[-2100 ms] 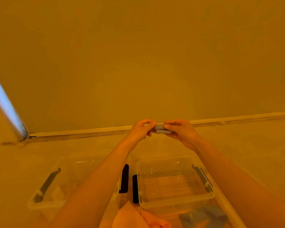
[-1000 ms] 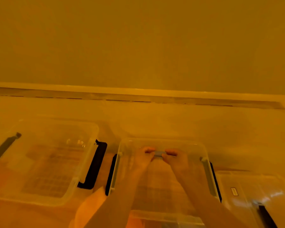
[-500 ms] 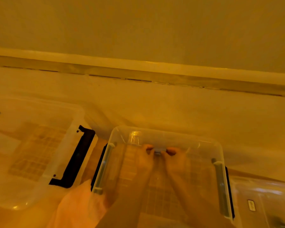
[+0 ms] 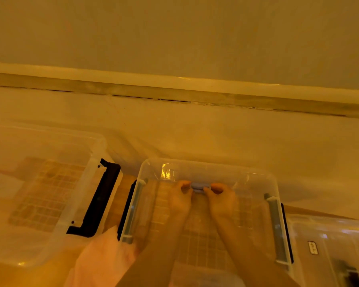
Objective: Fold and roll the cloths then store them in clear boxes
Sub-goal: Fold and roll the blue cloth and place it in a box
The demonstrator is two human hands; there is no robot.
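Lying nearest the camera, a pale pink cloth (image 4: 101, 259) sits loose and unrolled at the bottom edge, just beside the near left corner of the middle clear box (image 4: 275, 183). Both forearms reach over that box's near wall and down inside it. The left hand (image 4: 180, 198) and the right hand (image 4: 221, 198) meet close to the far wall, each with fingers curled and thumb closed, pinching one end of a small grey rolled cloth (image 4: 197, 187) that lies crosswise between them, low in the box; whether it already touches the floor cannot be told. Nothing else shows inside this box, so this looks like the first roll to be stored, with release yet to come. To the left stands a second clear box (image 4: 95, 154) with a black handle, apparently without rolls; at the right edge lies a lid (image 4: 327, 241). Beyond runs the baseboard (image 4: 174, 90). Judging by the pink cloth, more folding and rolling remains.
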